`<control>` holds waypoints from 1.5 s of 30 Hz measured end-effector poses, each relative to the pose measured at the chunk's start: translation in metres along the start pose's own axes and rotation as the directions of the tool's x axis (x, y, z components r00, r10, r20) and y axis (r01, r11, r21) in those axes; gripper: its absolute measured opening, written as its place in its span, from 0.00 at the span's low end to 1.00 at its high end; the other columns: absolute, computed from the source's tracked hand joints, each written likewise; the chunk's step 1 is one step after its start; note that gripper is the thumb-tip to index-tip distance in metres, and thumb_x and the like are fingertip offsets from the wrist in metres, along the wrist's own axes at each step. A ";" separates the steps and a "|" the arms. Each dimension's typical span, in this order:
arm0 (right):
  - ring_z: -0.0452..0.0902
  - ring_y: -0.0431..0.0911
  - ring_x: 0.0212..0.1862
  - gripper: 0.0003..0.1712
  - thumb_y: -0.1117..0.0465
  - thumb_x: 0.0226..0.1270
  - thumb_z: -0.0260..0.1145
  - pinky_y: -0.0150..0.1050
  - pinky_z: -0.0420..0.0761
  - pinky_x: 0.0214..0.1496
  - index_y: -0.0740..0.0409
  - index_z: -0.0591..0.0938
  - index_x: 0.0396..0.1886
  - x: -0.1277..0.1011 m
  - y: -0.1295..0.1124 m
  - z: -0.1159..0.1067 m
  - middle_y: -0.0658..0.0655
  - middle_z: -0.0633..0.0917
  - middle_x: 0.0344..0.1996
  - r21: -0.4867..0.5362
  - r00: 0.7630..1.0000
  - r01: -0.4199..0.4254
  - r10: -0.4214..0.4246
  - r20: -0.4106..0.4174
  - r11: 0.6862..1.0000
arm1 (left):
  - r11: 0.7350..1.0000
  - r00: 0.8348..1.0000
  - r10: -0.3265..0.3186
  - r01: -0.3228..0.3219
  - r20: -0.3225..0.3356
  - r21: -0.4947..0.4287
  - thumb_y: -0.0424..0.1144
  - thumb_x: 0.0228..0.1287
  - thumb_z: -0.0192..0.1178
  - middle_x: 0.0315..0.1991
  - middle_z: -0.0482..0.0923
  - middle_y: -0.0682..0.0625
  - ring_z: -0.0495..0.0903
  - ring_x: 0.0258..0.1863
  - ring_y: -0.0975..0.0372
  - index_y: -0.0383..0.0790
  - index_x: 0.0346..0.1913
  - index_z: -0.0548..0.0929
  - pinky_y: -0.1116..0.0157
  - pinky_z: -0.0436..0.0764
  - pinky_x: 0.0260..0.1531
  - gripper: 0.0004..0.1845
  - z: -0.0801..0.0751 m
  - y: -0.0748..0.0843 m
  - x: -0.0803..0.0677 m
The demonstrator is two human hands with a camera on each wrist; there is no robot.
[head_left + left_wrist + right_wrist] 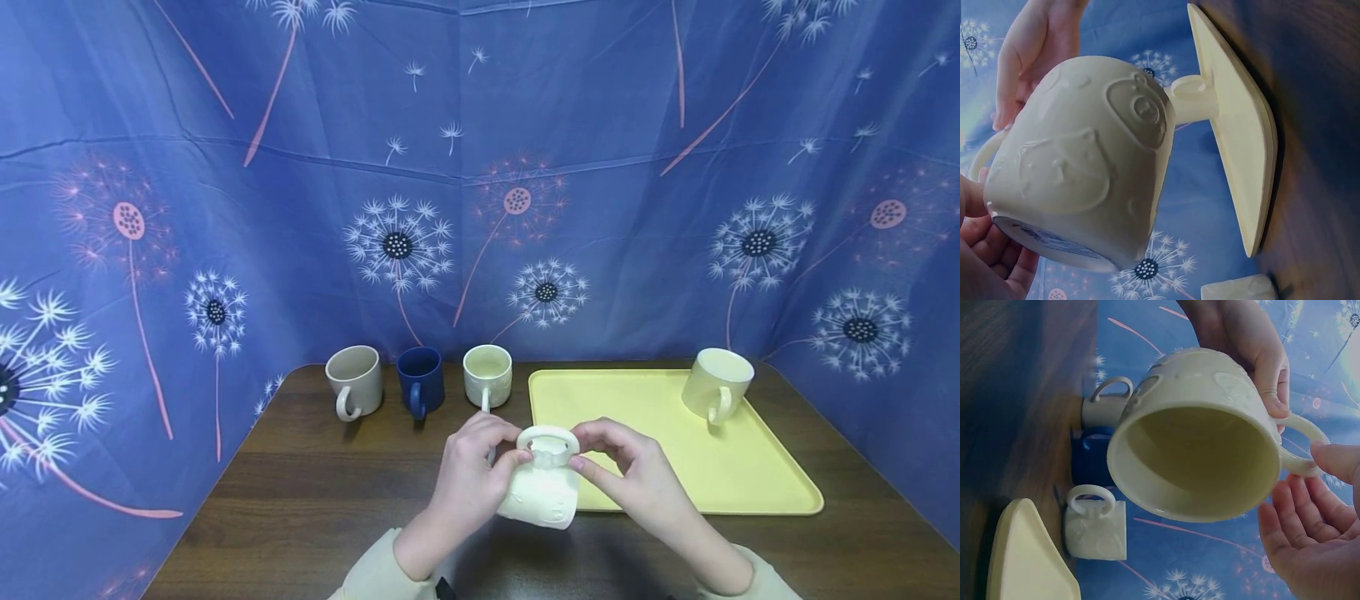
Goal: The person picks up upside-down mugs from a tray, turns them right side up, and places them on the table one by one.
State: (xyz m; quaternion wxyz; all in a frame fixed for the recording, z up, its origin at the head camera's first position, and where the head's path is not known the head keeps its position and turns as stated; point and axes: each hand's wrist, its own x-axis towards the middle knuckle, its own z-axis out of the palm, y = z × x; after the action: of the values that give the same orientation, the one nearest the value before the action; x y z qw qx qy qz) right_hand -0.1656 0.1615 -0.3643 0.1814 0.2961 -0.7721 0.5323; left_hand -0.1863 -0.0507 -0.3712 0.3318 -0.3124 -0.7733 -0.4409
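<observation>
A cream mug (pixel 542 498) with raised animal figures on its wall is held above the front of the table, lying sideways with its handle uppermost. My left hand (pixel 474 468) pinches one side of the handle (pixel 548 431) between thumb and fingers. From the opposite side, my right hand (pixel 636 473) pinches the same handle. The right wrist view looks into the mug's bare inside (pixel 1200 462), its mouth facing the right hand's side. In the left wrist view the embossed wall (pixel 1079 150) and part of the base show.
Along the back left stand a beige mug (pixel 355 379), a dark blue mug (pixel 421 379) and a white embossed mug (pixel 487 375). A yellow tray (pixel 637 433) lies at the right, with another cream mug (pixel 716 383) upright near its back right corner. Patterned blue cloth (pixel 480 208) surrounds the table.
</observation>
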 end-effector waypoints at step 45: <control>0.78 0.37 0.40 0.22 0.81 0.46 0.68 0.26 0.77 0.45 0.59 0.81 0.40 0.008 -0.008 -0.006 0.52 0.83 0.35 -0.140 0.959 0.270 -0.278 -0.046 0.953 | 0.984 0.995 0.010 0.008 0.103 -0.176 0.37 0.52 0.70 0.32 0.82 0.55 0.78 0.39 0.66 0.42 0.34 0.83 0.69 0.78 0.42 0.07 -0.004 0.019 -0.005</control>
State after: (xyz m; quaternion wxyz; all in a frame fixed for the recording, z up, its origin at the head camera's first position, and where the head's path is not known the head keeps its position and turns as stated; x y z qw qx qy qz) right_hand -0.1664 0.1628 -0.3518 0.2977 0.3703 -0.7508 0.4589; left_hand -0.1674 -0.0469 -0.3645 0.2624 -0.3633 -0.7474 -0.4905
